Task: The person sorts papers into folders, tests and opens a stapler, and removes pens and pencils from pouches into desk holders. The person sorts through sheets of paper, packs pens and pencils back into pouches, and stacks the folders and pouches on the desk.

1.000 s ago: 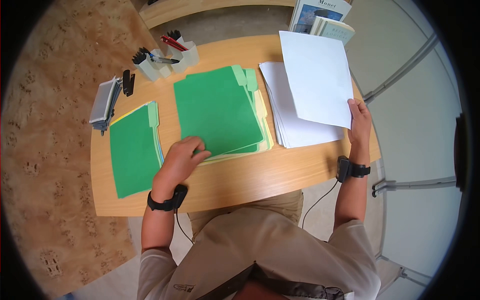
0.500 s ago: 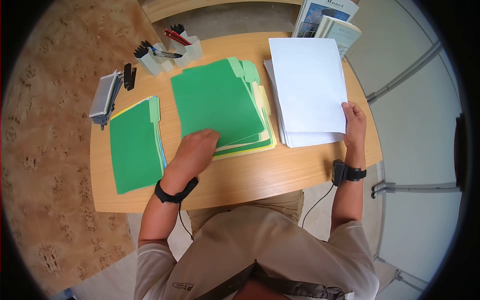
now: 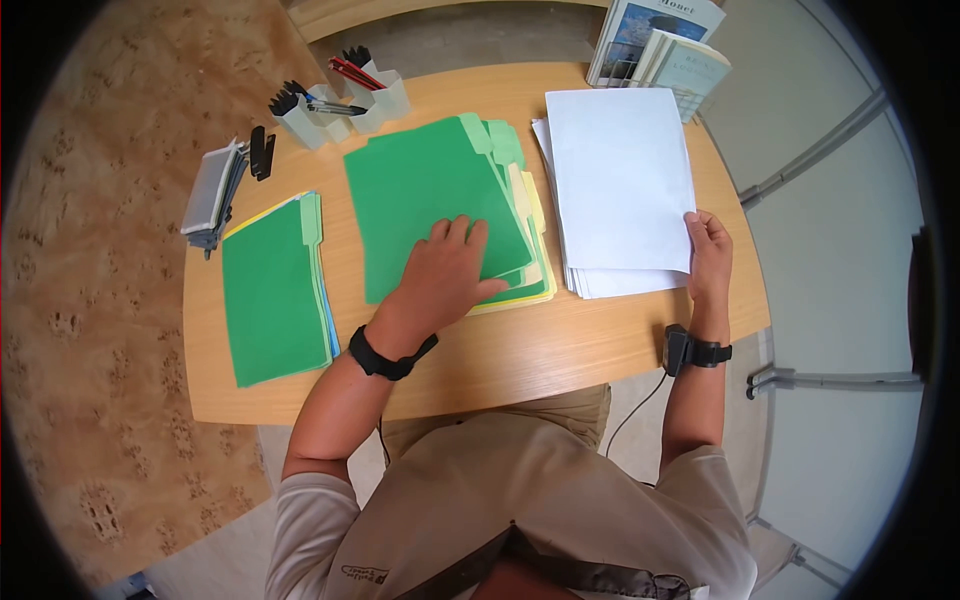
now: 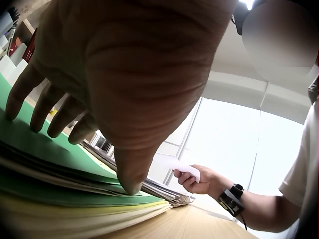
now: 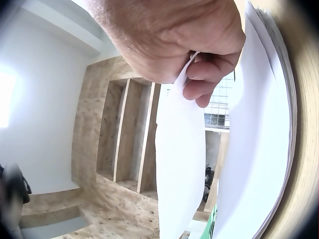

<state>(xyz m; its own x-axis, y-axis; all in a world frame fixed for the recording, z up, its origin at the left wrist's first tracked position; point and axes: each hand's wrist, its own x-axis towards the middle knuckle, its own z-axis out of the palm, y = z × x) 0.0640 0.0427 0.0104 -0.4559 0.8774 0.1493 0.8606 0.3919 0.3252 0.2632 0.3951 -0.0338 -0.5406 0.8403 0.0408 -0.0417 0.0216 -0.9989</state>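
My left hand (image 3: 445,270) lies over the lower part of the middle stack of green folders (image 3: 420,190), fingers spread. In the left wrist view the fingertips (image 4: 36,127) and thumb touch the folders. With its thumb and fingers, my right hand (image 3: 710,255) pinches the right edge of a white sheet (image 3: 620,180) above the paper stack (image 3: 625,284). The right wrist view shows the sheet (image 5: 179,164) raised off the stack (image 5: 259,139), its edge between thumb and curled fingers.
Another green folder pile (image 3: 272,290) lies at the left. Behind it are grey pouches (image 3: 213,190) and a black stapler (image 3: 262,153). Pen holders (image 3: 380,100) stand at the back, and books (image 3: 655,30) in a wire rack (image 3: 690,98) at the back right.
My left hand has moved right and forward from the folders' lower left edge onto them, its fingers spreading. The held white sheet has come down and left, more in line with its stack.
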